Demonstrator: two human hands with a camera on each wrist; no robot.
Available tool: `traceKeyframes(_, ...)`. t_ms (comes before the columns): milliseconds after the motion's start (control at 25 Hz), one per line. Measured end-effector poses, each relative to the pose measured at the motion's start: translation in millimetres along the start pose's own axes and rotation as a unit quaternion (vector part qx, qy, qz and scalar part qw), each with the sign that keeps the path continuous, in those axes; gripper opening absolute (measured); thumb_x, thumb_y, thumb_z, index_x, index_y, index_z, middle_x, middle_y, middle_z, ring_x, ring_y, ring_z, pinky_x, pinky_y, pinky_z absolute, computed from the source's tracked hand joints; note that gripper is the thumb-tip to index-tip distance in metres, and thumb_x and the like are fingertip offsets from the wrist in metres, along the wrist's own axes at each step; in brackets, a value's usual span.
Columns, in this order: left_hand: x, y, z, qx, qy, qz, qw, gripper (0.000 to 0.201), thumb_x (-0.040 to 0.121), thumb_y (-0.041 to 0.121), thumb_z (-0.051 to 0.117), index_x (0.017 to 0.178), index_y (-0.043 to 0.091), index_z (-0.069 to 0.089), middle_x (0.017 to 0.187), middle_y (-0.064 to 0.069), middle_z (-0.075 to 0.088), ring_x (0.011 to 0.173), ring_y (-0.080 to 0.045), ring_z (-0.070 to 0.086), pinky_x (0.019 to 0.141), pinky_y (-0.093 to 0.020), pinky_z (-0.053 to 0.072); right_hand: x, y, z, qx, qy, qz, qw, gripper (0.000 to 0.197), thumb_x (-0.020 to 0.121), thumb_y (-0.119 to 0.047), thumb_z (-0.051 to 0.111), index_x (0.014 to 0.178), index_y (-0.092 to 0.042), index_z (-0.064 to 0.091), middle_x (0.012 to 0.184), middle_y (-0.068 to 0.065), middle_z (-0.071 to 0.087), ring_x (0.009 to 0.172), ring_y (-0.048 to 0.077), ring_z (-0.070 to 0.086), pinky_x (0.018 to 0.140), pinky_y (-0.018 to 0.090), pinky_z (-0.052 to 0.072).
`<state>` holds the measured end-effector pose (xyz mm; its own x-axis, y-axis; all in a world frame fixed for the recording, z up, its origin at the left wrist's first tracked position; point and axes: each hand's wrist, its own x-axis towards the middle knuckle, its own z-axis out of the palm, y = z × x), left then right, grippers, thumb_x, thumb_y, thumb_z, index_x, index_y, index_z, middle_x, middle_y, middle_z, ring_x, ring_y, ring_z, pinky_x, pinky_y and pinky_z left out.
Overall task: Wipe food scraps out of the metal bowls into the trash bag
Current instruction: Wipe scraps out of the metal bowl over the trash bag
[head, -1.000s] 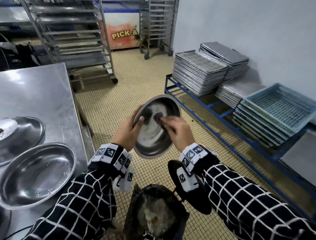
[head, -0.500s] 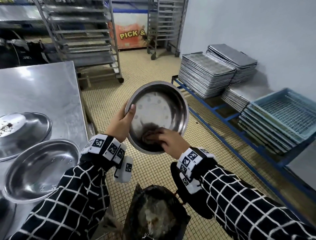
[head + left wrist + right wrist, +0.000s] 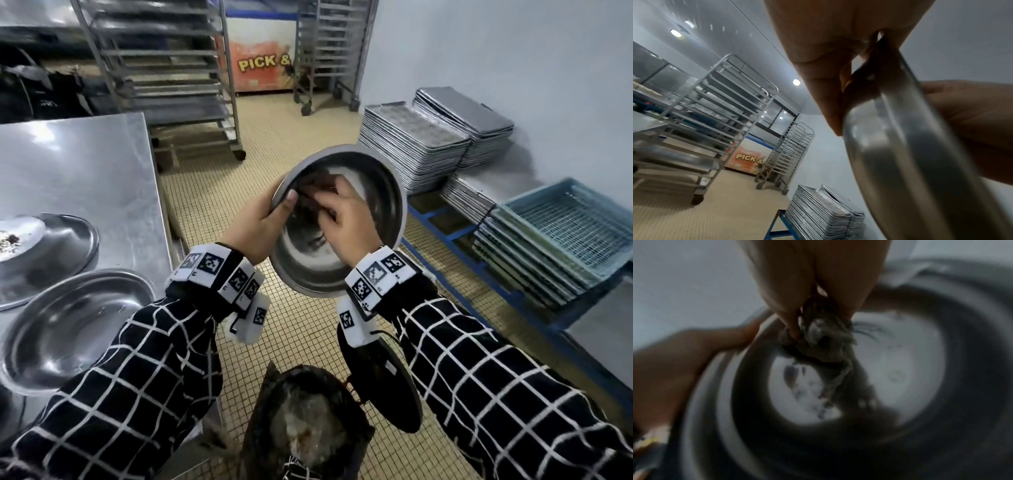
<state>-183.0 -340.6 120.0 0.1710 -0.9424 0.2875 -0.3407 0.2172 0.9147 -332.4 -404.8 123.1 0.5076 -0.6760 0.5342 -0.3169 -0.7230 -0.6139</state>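
Observation:
I hold a round metal bowl tilted toward me above the black trash bag. My left hand grips the bowl's left rim, thumb over the edge. My right hand is inside the bowl, its fingers pinching a grey crumpled rag pressed against the upper left inner wall. The bowl's bottom looks shiny with a few dark specks. The bag stands open below, with pale scraps inside.
A steel table at left carries an empty bowl and another bowl with a scrap-covered plate. Stacked baking trays and blue crates sit on a blue rack at right. Wheeled racks stand behind on tiled floor.
My right hand with the rag has swept from the bowl's lower part up to its upper left wall. The bowl has tipped a little, still held over the bag.

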Motion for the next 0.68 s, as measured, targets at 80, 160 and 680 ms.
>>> traceKeyframes(80, 1.0, 2.0, -2.3, -0.036, 0.023, -0.009, 0.999, 0.047, 0.093, 0.049, 0.044, 0.132, 0.023, 0.049, 0.112, 0.001, 0.066, 0.105, -0.018, 0.063, 0.092, -0.042, 0.052, -8.2, -1.1, 6.4, -0.033, -0.116, -0.025, 0.992, 0.036, 0.082, 0.004, 0.056, 0.115, -0.005, 0.066, 0.129, 0.011, 0.055, 0.119, 0.023, 0.051, 0.107, 0.033, 0.038)
traceKeyframes(160, 2.5, 0.1, -10.6, -0.045, 0.061, -0.025, 0.997, 0.053, 0.092, 0.053, 0.045, 0.135, 0.023, 0.047, 0.114, -0.003, 0.066, 0.103, -0.021, 0.065, 0.088, -0.046, 0.054, -28.8, 6.3, 8.1, -0.054, -0.217, -0.031, 0.974, 0.041, 0.083, 0.005, 0.054, 0.121, -0.009, 0.064, 0.133, 0.008, 0.055, 0.122, 0.02, 0.049, 0.111, 0.031, 0.033)
traceKeyframes(680, -18.8, 25.2, 7.1, -0.123, 0.196, 0.015, 0.973, 0.025, 0.098, 0.037, 0.042, 0.12, 0.029, 0.053, 0.096, 0.012, 0.066, 0.089, -0.001, 0.064, 0.077, -0.022, 0.052, -73.2, -42.9, 34.5, 0.019, -0.034, -0.042, 0.998, 0.047, 0.101, -0.033, 0.035, 0.147, -0.021, 0.032, 0.145, 0.0, 0.043, 0.133, 0.01, 0.04, 0.111, 0.035, 0.034)
